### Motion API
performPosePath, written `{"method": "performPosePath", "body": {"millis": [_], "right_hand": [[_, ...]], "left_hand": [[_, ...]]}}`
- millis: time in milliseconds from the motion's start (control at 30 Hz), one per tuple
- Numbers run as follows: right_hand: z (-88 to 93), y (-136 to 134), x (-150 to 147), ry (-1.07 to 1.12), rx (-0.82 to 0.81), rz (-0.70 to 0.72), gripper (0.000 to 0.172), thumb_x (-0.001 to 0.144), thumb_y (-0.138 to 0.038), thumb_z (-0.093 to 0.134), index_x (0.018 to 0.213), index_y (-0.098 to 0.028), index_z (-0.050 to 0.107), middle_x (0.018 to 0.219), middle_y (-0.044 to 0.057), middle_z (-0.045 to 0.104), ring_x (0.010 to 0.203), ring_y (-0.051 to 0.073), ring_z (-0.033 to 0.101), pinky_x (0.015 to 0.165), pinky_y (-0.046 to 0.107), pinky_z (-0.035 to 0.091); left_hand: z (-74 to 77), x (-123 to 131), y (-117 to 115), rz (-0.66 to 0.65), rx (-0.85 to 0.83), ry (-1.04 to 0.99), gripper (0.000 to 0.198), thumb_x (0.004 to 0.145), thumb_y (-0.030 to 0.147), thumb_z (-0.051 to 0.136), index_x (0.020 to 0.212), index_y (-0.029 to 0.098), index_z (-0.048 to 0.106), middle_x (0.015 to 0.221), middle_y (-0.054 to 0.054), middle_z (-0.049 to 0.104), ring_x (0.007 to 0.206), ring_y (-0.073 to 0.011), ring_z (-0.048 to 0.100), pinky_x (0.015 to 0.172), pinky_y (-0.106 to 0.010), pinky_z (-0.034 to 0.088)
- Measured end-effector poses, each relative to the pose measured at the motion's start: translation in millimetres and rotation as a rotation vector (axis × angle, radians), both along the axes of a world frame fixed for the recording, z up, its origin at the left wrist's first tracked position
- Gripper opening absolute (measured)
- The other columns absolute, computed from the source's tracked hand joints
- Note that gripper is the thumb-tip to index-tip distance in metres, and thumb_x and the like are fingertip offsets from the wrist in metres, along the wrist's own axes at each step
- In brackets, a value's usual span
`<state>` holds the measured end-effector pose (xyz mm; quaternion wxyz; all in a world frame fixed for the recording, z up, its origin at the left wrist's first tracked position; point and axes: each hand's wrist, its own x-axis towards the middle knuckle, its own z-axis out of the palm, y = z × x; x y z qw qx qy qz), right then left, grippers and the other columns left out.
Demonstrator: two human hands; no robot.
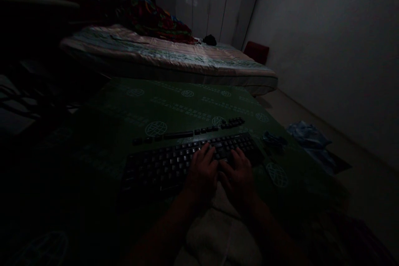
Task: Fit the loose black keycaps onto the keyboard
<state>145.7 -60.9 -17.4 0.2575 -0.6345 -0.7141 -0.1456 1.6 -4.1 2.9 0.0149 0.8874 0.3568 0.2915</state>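
A black keyboard [170, 166] lies on a green board with white globe prints. My left hand [202, 170] rests over its right-middle part, fingers stretched forward onto the keys and holding nothing that I can see. Close beside it, my right hand [238, 174] reaches the keys left of the number pad, its fingers apart and bent down. Just behind the keyboard runs a row of loose black keycaps, with a long space bar [178, 135] among them and a cluster of small keycaps [236, 121] at the right end. The dim light hides what lies under my fingertips.
The green board [174, 108] reaches back to a bed [199, 60] with a dark red patterned blanket [158, 20]. A dark crumpled cloth [274, 139] lies right of the keyboard. Pale blue cloth [308, 135] is on the floor by the white wall [336, 50].
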Motion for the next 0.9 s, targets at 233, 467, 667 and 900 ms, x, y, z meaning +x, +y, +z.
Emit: {"method": "performPosePath", "body": {"millis": [233, 467, 667, 900], "right_hand": [[-1.6, -0.9, -0.3, 0.042, 0.064, -0.063, 0.03, 0.088, -0.033, 0.048, 0.107, -0.013, 0.058, 0.124, 0.019, 0.047, 0.125, 0.033, 0.035, 0.095, 0.052, 0.039], [-1.3, 0.0, -3.2, 0.027, 0.012, -0.078, 0.029, 0.087, -0.032, 0.05, 0.108, -0.014, 0.058, 0.129, 0.019, 0.045, 0.127, 0.034, 0.033, 0.096, 0.052, 0.038], [-1.9, -1.4, -3.0, 0.036, 0.048, -0.061, 0.03, 0.087, -0.031, 0.05, 0.11, -0.013, 0.057, 0.128, 0.019, 0.044, 0.127, 0.034, 0.033, 0.096, 0.051, 0.038], [-3.4, -1.2, -1.4, 0.043, 0.027, -0.067, 0.032, 0.087, -0.032, 0.05, 0.112, -0.014, 0.057, 0.129, 0.02, 0.043, 0.128, 0.033, 0.032, 0.096, 0.052, 0.037]], "left_hand": [[-2.8, -2.4, -0.6, 0.041, 0.103, -0.08, 0.022, 0.077, 0.005, 0.044, 0.085, 0.012, 0.063, 0.124, -0.016, 0.057, 0.127, -0.0322, 0.039, 0.099, -0.049, 0.043], [-0.9, -1.4, -0.9, 0.026, 0.039, 0.009, 0.016, 0.076, 0.01, 0.051, 0.084, 0.011, 0.064, 0.123, -0.017, 0.058, 0.125, -0.0358, 0.041, 0.099, -0.053, 0.041], [-1.7, -2.8, -1.3, 0.011, 0.051, -0.025, 0.015, 0.077, 0.011, 0.053, 0.086, 0.011, 0.066, 0.122, -0.017, 0.058, 0.125, -0.0348, 0.041, 0.1, -0.051, 0.041], [-3.5, -1.9, -0.2, -0.007, 0.043, -0.038, 0.015, 0.079, 0.011, 0.052, 0.084, 0.012, 0.065, 0.123, -0.016, 0.058, 0.125, -0.0333, 0.041, 0.099, -0.051, 0.041]]}}
